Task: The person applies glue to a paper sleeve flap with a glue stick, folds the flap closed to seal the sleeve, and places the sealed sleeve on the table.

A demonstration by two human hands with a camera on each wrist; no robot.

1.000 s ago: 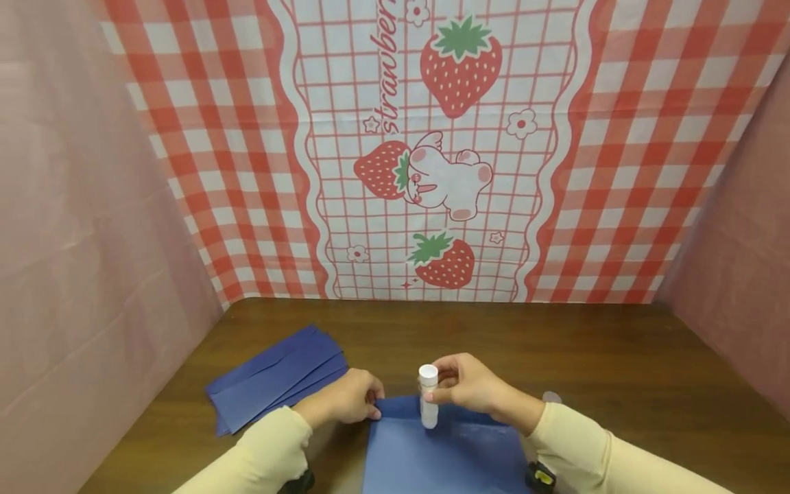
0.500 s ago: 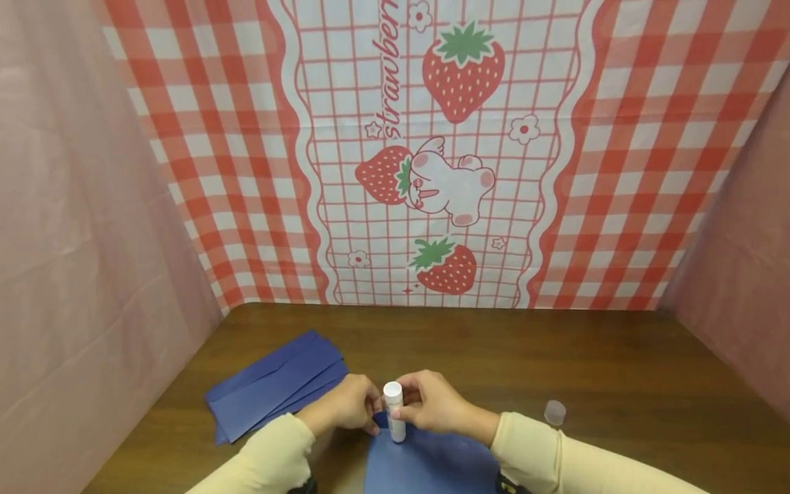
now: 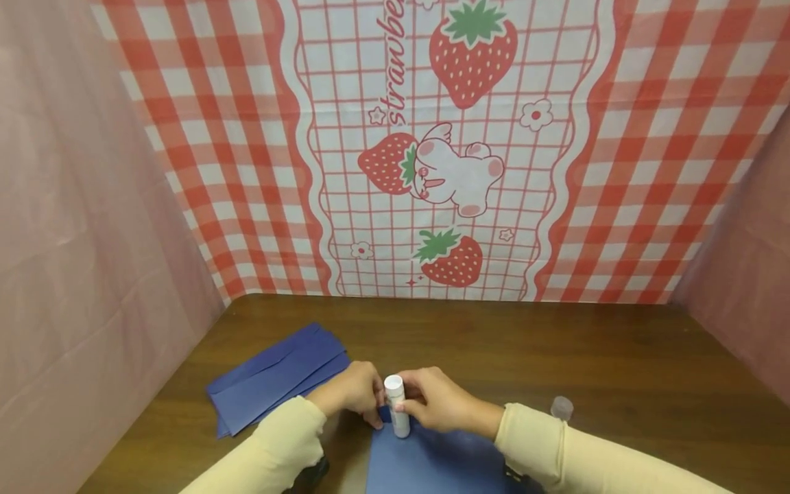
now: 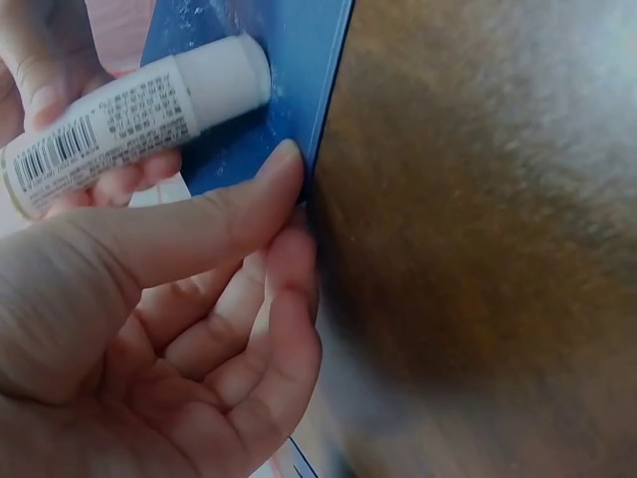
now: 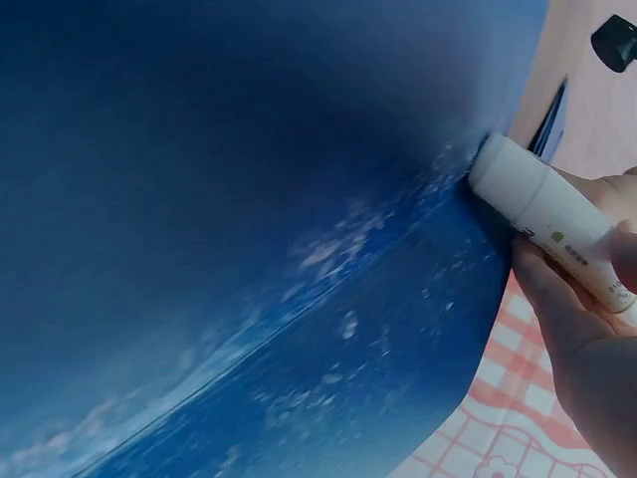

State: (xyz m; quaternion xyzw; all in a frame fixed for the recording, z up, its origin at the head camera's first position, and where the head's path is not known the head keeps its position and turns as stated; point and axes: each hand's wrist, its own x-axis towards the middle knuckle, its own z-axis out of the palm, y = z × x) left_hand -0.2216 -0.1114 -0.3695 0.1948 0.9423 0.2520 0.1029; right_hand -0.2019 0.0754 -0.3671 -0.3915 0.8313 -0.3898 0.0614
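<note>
A blue envelope (image 3: 435, 460) lies at the table's near side, its flap folded out along the far edge. My left hand (image 3: 359, 392) pinches the flap's left corner between thumb and fingers. Held nearly upright in my right hand (image 3: 446, 403) is a white glue stick (image 3: 397, 406), its lower end touching the envelope beside my left fingertips. The left wrist view shows the printed label and barcode on the glue stick (image 4: 109, 129). Whitish smears run along the fold and flap of the envelope (image 5: 348, 324) in the right wrist view.
Several dark blue envelopes (image 3: 278, 381) lie fanned on the brown table (image 3: 494, 336) at the left. A small translucent cap (image 3: 561, 408) sits beyond my right sleeve. A strawberry-print cloth (image 3: 450, 171) hangs behind the table, with pink cloth at both sides.
My right hand has carried the glue stick leftward along the fold to the corner by my left hand. The left hand keeps its grip. The translucent cap has come more into view.
</note>
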